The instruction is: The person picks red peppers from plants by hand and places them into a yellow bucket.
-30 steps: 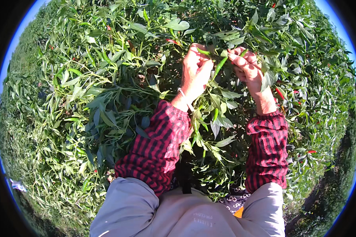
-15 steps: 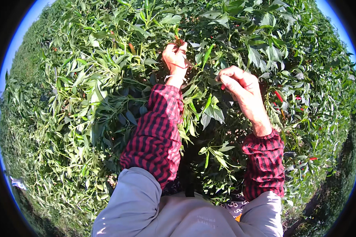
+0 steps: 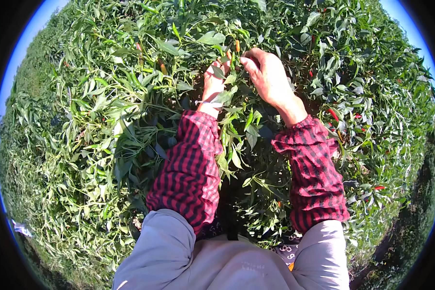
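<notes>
My left hand (image 3: 213, 82) reaches into the chili plants (image 3: 154, 111), its fingers curled in and partly covered by a leaf. What those fingers hold is hidden. My right hand (image 3: 270, 79) comes in from the right beside it, with thumb and forefinger pinched together near a stem; the thing between them is too small to make out. Just above and between the hands stands an orange chili (image 3: 237, 46). A green chili (image 3: 249, 118) hangs below them among the leaves.
Dense foliage surrounds both arms. Red chilies (image 3: 333, 115) hang to the right, another red chili (image 3: 379, 187) lower down. An orange-brown chili (image 3: 162, 66) sits left of my left hand. A strip of ground (image 3: 396, 241) runs along the lower right.
My right hand has moved up and left, from lower right of my left hand to close beside its fingertips. My left hand has shifted slightly down and left. Nearby leaves and stems have moved.
</notes>
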The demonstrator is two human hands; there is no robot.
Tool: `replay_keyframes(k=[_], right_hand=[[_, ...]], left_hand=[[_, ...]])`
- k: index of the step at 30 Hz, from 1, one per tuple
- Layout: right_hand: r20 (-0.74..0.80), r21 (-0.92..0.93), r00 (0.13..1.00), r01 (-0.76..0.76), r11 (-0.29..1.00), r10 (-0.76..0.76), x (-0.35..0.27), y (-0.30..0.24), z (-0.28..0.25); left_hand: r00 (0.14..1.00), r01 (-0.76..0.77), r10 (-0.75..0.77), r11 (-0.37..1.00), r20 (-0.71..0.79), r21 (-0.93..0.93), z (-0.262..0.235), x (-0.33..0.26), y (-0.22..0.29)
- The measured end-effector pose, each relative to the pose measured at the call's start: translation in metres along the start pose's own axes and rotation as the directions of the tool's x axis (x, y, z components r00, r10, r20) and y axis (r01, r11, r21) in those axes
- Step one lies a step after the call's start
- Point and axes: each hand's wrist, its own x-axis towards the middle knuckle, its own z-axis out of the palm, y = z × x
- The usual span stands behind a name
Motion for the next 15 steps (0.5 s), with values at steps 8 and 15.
replay_keyframes(k=[8,15], right_hand=[[-0.2,-0.051,0.978,-0.077,0.996,0.065,0.008,0.023,0.067],[0.238,0.914,0.814,-0.372,0.162,0.531,-0.012,0.041,0.081]], left_hand=[[0.987,-0.038,0.065,0.983,-0.148,0.179,-0.012,0.001,-0.01],[0.978,-0.194,0.21,0.911,-0.005,0.363,-0.006,-0.003,-0.011]])
